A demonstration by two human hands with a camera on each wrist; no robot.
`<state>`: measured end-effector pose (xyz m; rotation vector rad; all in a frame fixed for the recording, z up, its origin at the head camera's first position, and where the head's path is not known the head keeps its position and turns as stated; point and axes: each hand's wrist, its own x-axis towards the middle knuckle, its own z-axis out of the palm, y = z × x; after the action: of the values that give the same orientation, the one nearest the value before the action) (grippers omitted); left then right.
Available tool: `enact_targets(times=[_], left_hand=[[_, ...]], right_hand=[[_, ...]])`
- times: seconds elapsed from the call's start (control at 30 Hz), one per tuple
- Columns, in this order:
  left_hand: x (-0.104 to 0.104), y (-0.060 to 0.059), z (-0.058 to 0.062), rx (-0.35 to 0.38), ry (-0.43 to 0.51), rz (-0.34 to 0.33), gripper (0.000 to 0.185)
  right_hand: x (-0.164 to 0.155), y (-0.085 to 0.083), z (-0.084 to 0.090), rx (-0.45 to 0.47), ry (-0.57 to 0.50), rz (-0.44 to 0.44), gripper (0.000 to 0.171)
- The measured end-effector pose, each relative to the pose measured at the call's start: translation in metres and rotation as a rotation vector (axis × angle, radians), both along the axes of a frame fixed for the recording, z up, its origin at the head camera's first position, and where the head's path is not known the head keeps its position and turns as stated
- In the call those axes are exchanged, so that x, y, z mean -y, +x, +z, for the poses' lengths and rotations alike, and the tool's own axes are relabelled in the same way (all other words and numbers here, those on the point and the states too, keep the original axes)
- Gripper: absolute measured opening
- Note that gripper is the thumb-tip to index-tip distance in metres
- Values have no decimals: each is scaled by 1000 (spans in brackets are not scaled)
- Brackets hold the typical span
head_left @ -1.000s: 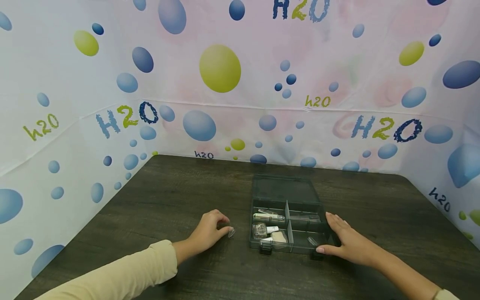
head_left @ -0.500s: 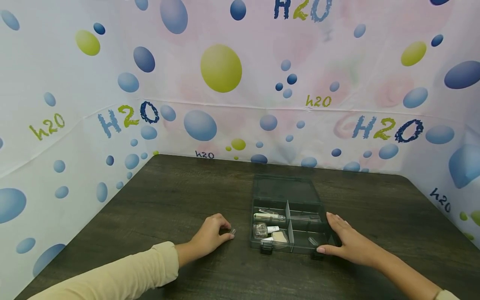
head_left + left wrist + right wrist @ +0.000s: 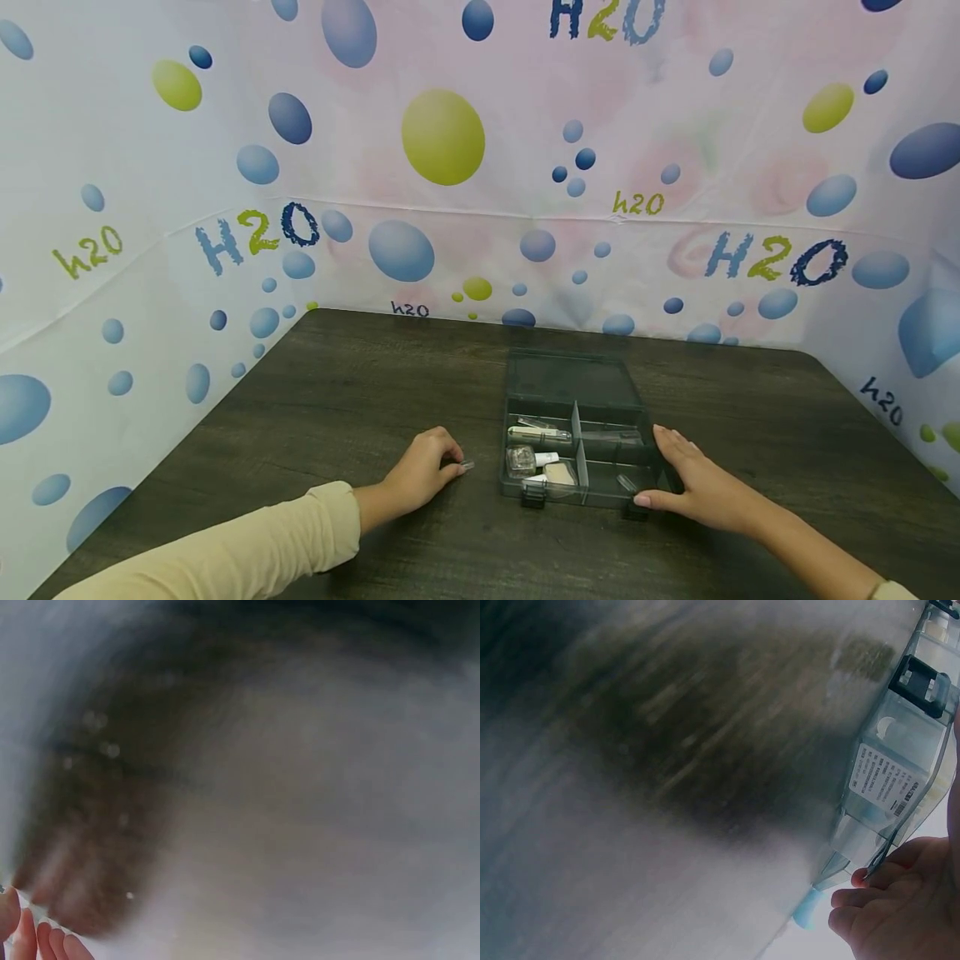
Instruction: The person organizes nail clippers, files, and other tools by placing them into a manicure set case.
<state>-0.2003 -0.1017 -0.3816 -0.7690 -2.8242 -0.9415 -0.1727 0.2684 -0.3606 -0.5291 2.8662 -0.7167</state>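
Observation:
My left hand (image 3: 420, 471) is low over the table, left of the organizer box, pinching a small clear plastic piece (image 3: 468, 465) between thumb and fingertips. The see-through grey organizer box (image 3: 517, 492) stands with its lid (image 3: 570, 377) folded back. Around the box's front right corner, my right hand (image 3: 708, 487) grips it, thumb at the front and fingers along the side. A similar clear piece (image 3: 627, 483) lies in the front right compartment. In the left wrist view only fingertips (image 3: 56, 941) show at the lower left; the pinched piece is hidden there.
The front left compartment holds a square jar (image 3: 521, 461), a white-capped tube (image 3: 547, 458) and a cream-coloured piece (image 3: 558, 475). Behind lies a slim shiny item (image 3: 538, 434). A long clear item (image 3: 611, 437) occupies the back right compartment. A printed curtain (image 3: 480, 267) borders the dark table (image 3: 375, 375).
The clear piece in my left hand has turned from steeply tilted to nearly flat, as the hand shifted slightly right. My right hand and the box have stayed in place.

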Motion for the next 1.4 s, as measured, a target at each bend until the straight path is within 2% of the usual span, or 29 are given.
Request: enact_targets(times=[0.57, 1.3, 1.4], left_hand=[[-2, 0, 0, -10, -46, -17, 7], [-1, 0, 2, -7, -39, -48, 6], [-1, -1, 2, -26, -46, -61, 5]], right_hand=[[-1, 0, -2, -4, -1, -3, 102], [-1, 0, -2, -5, 4, -6, 102], [-1, -1, -2, 1, 7, -3, 103]])
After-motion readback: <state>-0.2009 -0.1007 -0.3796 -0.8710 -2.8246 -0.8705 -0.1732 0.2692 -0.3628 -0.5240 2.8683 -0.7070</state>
